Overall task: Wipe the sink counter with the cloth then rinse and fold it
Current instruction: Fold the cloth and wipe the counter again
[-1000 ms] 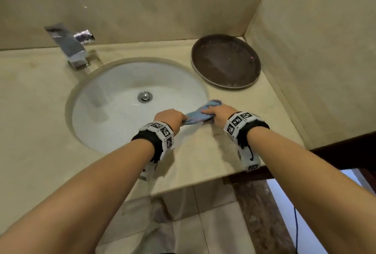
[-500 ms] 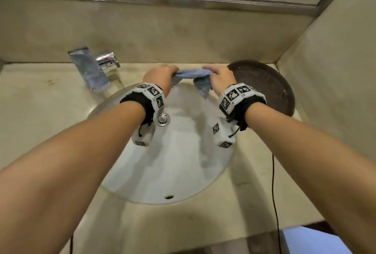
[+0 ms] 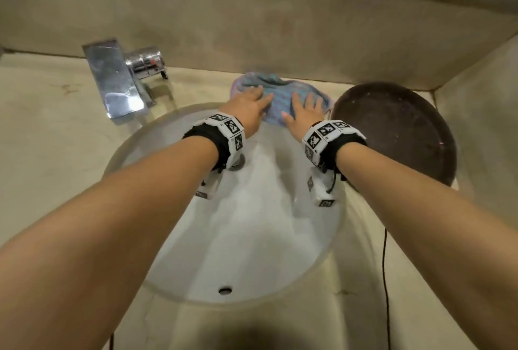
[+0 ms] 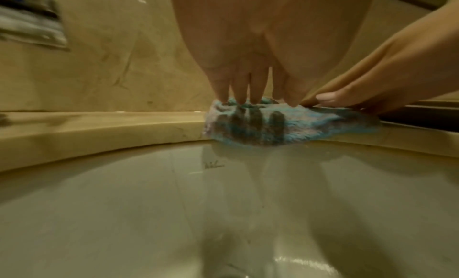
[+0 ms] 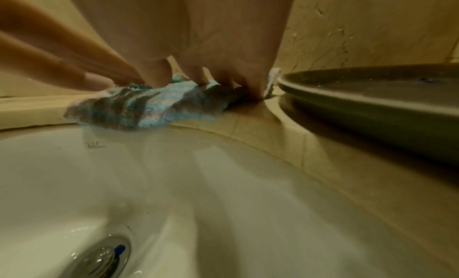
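**Two flat hands, side by side**

Both bare arms reach forward, almost straight. Each wrist wears a black band with white blocks that have black square patterns. The left hand [image 3: 250,108] lies palm down with its fingers [image 4: 238,89] straight and a little spread. The right hand [image 3: 304,114] lies flat just beside it, fingers [image 5: 198,74] straight too. The hands are close together.

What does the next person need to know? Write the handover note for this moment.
Left hand: open, fingers flat on the cloth.
Right hand: open, flat on the cloth too.
Cloth: spread on the counter behind the sink, between the faucet and the dark tray, its near edge at the basin rim.
Done: cannot tell how much counter is wiped.
Left: finish wiping, rinse, fold. No water is seen running.
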Demonstrator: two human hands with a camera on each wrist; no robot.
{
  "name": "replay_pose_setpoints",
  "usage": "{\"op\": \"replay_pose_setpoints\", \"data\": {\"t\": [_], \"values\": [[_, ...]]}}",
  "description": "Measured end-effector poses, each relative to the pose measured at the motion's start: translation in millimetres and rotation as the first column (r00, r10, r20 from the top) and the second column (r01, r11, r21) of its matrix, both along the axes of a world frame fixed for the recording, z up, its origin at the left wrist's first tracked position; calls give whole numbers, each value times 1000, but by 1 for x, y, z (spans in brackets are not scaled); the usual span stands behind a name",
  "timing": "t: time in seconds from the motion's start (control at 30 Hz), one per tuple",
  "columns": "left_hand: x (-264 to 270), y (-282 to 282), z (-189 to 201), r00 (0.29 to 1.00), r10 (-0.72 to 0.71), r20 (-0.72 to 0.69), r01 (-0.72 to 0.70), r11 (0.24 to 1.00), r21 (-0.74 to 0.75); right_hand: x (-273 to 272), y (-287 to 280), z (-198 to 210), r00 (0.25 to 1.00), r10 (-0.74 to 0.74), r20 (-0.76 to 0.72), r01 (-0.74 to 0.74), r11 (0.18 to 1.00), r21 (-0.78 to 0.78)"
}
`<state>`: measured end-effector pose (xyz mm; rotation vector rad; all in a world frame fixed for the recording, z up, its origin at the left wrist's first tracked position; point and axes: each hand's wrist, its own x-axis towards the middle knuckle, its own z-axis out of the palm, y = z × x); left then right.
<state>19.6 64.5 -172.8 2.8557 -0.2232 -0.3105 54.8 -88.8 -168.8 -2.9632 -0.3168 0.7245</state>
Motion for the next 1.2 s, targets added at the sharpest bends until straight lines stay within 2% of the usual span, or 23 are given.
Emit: {"op": "replay_pose_setpoints", "data": {"t": [0.1,0.27,0.5,0.6,0.87,1.2], "values": [[13,-11,-8,980,117,-161,-98,988,119,3,5,-7,1000,10,5,-10,1000,-26],[13,5,-15,961,248,-118,-236,966,106,13,20,-3,993,118,-15,-119,992,-52],[-19,68,-8,894,438,-88,-416,888,196,5,96,0,939,343,-25,-343,939,-34],[-32,83,-8,863,499,-77,-470,850,237,2,119,0,917,396,-39,-398,917,-31],[-26,76,-2,841,529,-114,-511,846,154,10,105,-4,903,428,-34,-430,901,-59],[11,1,-6,937,337,-88,-323,936,142,40,18,0,968,248,-32,-249,943,-221]]}}
